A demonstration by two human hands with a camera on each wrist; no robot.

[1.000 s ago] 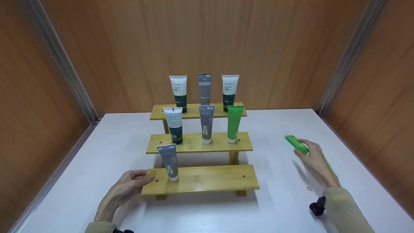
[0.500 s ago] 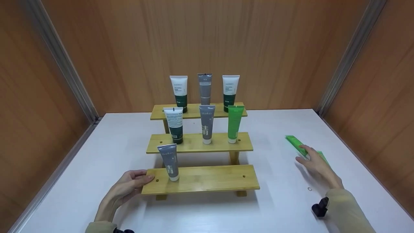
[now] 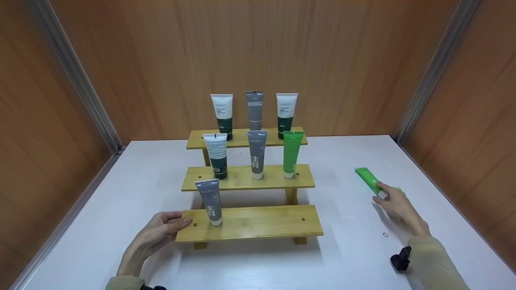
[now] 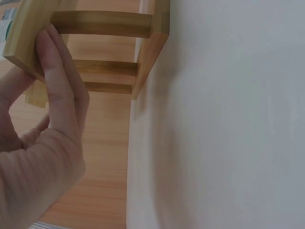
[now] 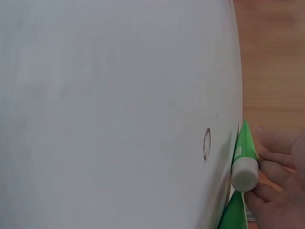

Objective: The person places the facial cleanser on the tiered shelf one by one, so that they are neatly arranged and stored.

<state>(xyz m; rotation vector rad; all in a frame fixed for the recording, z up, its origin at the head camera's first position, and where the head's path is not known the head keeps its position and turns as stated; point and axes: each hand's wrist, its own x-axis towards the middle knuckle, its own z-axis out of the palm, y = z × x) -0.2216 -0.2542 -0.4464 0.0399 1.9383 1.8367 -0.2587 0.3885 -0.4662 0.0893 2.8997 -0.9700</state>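
My left hand (image 3: 159, 231) grips the left end of the lowest shelf board (image 3: 266, 223) of a wooden three-step display stand, thumb on top and fingers underneath. In the left wrist view, those fingers (image 4: 59, 90) press the board's underside beside a leg. A grey tube (image 3: 210, 203) stands, cap down, on that board. At the right, my right hand (image 3: 399, 207) is over two green tubes lying on the table. Its thumb and fingers straddle the white-cap end of one green tube (image 3: 366, 178). The right wrist view shows loosely bent fingers beside this tube's cap (image 5: 245, 174); the other green tube (image 5: 234, 212) is partly covered.
On the middle step (image 3: 242, 183) stand a white-and-dark-green tube (image 3: 217, 157), a grey tube (image 3: 257, 155) and a green tube (image 3: 292, 155). The top step (image 3: 242, 139) bears several more tubes. Wooden panels (image 3: 258, 60) enclose the white table (image 3: 346, 249), which has a small ring mark.
My right hand has slid back and right along the green tube from its middle to its cap end, leaving more of the tube visible. The left hand and the stand hold still.
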